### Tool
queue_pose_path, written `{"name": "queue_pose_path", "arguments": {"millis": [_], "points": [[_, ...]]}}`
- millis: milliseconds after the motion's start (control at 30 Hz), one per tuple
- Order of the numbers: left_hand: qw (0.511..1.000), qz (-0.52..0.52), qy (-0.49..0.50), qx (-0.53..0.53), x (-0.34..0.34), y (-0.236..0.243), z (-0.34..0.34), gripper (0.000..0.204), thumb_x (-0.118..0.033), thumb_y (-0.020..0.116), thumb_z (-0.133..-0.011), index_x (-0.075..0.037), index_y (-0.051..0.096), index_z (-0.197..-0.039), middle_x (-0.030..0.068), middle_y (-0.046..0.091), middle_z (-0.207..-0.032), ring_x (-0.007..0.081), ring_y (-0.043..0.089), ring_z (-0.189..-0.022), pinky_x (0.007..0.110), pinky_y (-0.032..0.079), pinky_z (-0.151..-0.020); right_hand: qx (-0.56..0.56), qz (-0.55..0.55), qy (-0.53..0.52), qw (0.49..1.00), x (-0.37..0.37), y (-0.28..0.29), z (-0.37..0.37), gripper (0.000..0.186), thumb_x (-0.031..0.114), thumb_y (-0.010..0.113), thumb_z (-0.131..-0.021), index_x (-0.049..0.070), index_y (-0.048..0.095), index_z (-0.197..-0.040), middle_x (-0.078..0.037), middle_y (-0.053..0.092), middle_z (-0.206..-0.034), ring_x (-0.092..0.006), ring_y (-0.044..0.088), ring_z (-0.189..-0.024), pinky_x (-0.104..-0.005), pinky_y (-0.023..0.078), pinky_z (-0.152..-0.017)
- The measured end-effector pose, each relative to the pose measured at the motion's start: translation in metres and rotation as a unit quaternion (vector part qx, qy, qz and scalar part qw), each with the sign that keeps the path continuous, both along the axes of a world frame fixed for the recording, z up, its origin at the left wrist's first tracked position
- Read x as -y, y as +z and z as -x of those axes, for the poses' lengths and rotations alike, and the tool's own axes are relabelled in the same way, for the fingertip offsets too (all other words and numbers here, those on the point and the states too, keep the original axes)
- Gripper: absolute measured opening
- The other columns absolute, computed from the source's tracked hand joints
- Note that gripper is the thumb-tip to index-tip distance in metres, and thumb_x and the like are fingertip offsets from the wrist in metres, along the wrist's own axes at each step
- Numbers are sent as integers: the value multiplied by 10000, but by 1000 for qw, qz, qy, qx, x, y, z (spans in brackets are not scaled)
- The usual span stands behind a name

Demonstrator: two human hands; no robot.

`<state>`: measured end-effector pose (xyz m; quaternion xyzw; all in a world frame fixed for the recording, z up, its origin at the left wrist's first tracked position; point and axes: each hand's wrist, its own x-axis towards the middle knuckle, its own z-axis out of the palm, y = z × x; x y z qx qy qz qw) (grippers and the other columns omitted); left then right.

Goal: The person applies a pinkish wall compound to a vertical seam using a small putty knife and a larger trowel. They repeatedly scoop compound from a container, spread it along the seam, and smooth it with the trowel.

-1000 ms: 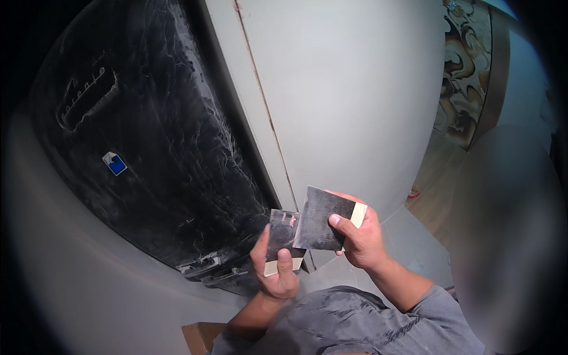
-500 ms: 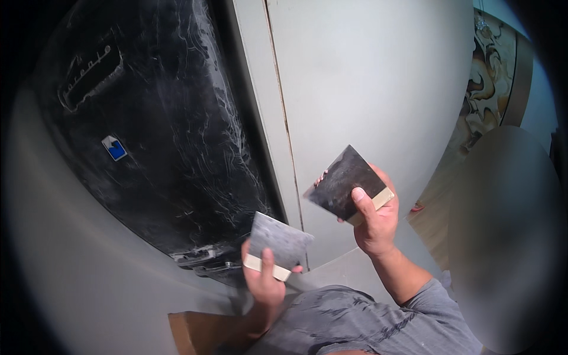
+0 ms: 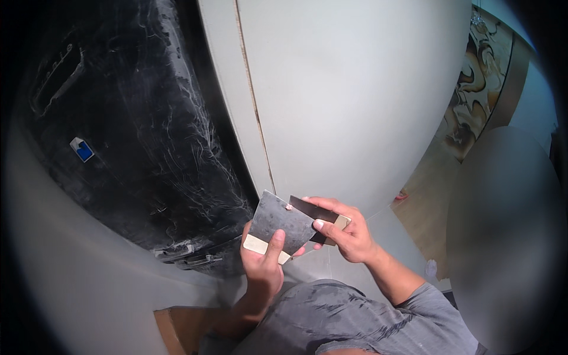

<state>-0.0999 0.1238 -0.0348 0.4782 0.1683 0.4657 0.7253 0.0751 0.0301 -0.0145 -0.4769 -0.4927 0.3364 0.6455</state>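
Note:
In my left hand (image 3: 263,269) is a wide putty spreader (image 3: 281,219) with a grey, smeared blade and a cream grip strip along its lower edge. My left thumb lies across the strip, and the fingers are behind it. My right hand (image 3: 352,236) pinches a second, darker putty spreader (image 3: 313,213), also with a cream strip. The two blades overlap, the grey one in front and hiding part of the dark one. A small pinkish lump (image 3: 289,207) shows at the upper edge of the grey blade.
A black panel (image 3: 136,136) with whitish smears stands on the left, bearing a blue-and-white sticker (image 3: 82,149). Beside it rises a pale wall panel (image 3: 343,94) with a narrow seam. An open cardboard box (image 3: 177,322) sits low left. Wooden flooring (image 3: 423,213) shows right.
My right hand has come left and down, bringing its spreader behind the left one so the blades overlap. The left hand has risen slightly. The view has shifted right.

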Motion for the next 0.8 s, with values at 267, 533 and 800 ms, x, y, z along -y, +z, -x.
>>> {"name": "queue_pose_path", "arguments": {"millis": [267, 533, 800], "points": [[999, -17, 49, -7, -30, 4, 6, 377, -153, 597, -1085, -13, 491, -1419, 165, 685, -1229, 261, 750, -995, 381, 664, -608, 282, 13, -151, 947, 16, 7, -26, 378, 134, 646, -1035, 120, 707, -1408, -55, 771, -1140, -209, 689, -918, -374, 583, -822], [965, -210, 129, -89, -20, -9, -1, 367, -265, 482, -1163, 53, 575, -1321, 130, 700, -1137, 172, 703, -955, 299, 581, -776, 525, -89, -239, 812, 10, -27, 32, 530, 187, 731, -904, 311, 714, -1419, -2, 673, -1375, -275, 611, -1140, -410, 498, -926], [986, -41, -34, -155, -3, -31, -18, 328, -281, 603, -1118, 1, 627, -1284, 75, 717, -940, 152, 717, -747, 299, 553, -542, 398, -91, -395, 823, 9, -28, -19, 494, 119, 742, -893, 196, 747, -1380, -64, 694, -1372, -317, 609, -1153, -431, 506, -989]]}}
